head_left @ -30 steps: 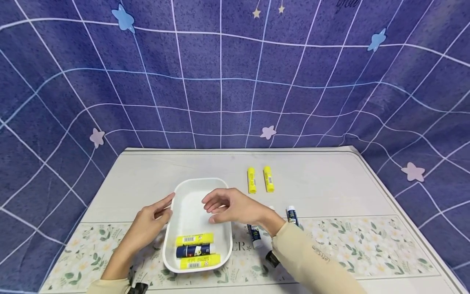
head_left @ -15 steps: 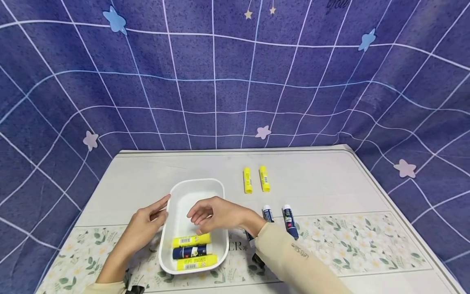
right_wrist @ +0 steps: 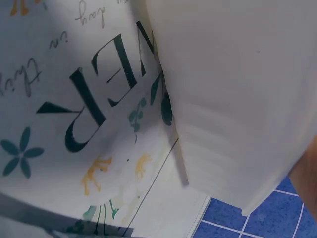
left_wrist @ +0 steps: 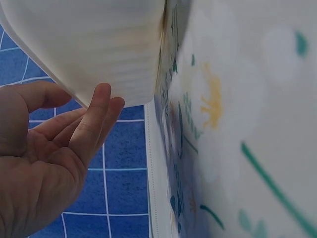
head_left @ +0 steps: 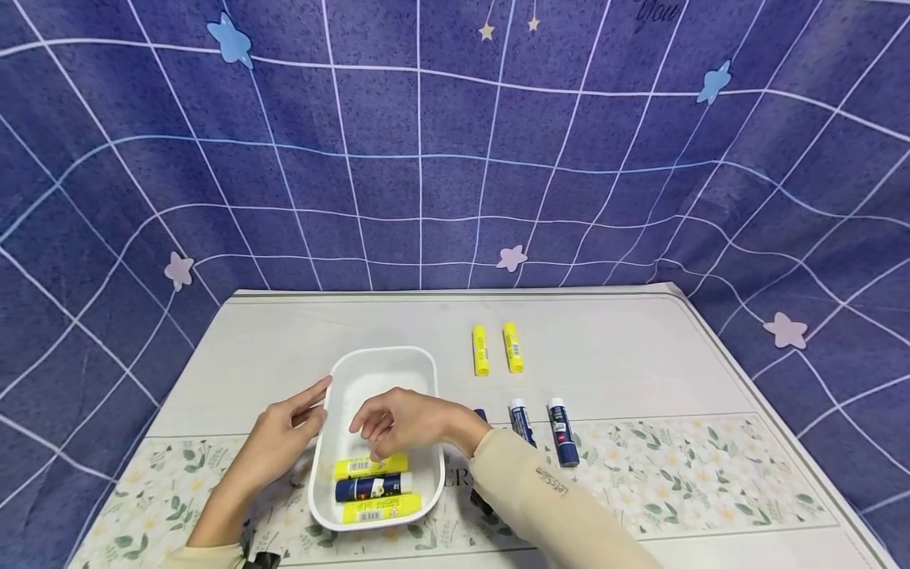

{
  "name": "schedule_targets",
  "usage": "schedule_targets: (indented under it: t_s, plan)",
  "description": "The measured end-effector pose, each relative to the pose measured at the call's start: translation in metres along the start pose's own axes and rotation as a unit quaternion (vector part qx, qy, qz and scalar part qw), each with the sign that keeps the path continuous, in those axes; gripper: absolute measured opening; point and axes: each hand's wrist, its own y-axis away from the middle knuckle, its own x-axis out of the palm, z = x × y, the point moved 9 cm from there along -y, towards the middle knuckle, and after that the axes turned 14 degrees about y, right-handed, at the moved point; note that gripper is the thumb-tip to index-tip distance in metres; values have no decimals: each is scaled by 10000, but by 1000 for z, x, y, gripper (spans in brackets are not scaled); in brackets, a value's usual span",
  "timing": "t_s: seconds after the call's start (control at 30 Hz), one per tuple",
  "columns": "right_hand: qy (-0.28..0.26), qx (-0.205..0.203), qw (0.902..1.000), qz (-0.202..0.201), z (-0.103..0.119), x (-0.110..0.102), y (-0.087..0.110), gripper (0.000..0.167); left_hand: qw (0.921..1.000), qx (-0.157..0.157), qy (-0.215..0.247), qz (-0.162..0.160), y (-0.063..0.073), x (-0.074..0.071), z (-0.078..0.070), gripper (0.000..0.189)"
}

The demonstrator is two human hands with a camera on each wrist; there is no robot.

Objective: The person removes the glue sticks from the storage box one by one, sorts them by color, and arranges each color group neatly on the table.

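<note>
A white tray [head_left: 384, 363] lies on the table, with a yellow glue stick [head_left: 355, 467], a navy glue stick [head_left: 370, 487] and another yellow glue stick [head_left: 381, 509] side by side at its near end. My left hand [head_left: 280, 435] touches the tray's left wall from outside, fingers relaxed; the left wrist view shows its fingertips [left_wrist: 102, 91] against that wall. Over the tray is my right hand [head_left: 401, 419], fingers loosely bent with nothing seen between them. Its thumb tip overlaps the farther yellow stick. In the right wrist view, the tray wall hides the right hand's fingers.
Two yellow glue sticks, a left one [head_left: 480, 350] and a right one [head_left: 513, 347], lie farther back. Navy glue sticks with white caps [head_left: 563, 432] lie right of the tray; one is mostly hidden behind my right wrist. A purple gridded cloth [head_left: 455, 182] hangs behind the table.
My right hand has moved left and down inside the tray's outline, toward the glue sticks at the near end. The left hand stays at the tray's side.
</note>
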Motion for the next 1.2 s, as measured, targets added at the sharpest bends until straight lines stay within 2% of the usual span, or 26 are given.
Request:
schedule_targets:
  t_s: [0.23,0.5,0.77,0.93,1.2]
  plan:
    - [461,211,9986,136,-3,6,-6,34,9999,-12,119,34,-1,1,1,53]
    - [799,334,9953,431,-3,18,-10,35,9999,-15,142,41,0,1,2,53]
    - [1266,494,9900,367,-3,22,-9,32,9999,-20,157,14,0,0,0,53]
    - [1322,481,9896,313,-2,20,-10,32,9999,-45,127,4,0,-1,0,53]
    - [1265,295,9914,-160,5,8,-7,35,9998,-114,150,37,0,1,2,54]
